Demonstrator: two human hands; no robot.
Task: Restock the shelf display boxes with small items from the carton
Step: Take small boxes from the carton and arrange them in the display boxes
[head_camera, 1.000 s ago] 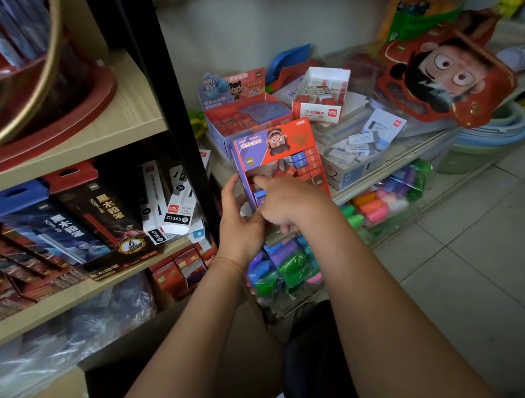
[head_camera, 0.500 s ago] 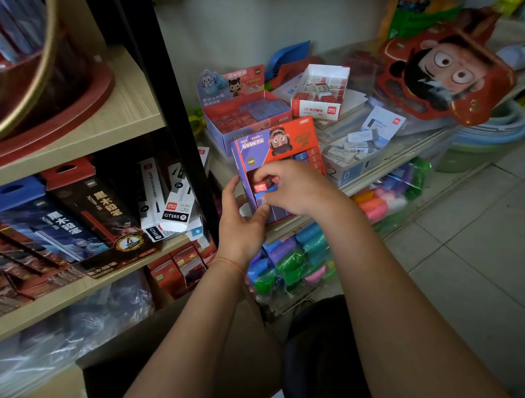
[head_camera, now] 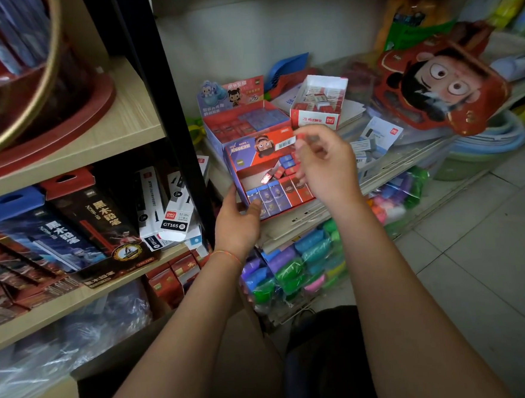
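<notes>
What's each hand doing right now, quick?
Left hand: holds the lower left corner of the red display box.
Right hand: fingers pinch a small item above the box; blurred, so uncertain.

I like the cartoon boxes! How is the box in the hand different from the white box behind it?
The held box is red and blue with a cartoon face; the white box is plain with a red front. The left hand holds one; the other sits untouched. Both are open and hold small items.
</notes>
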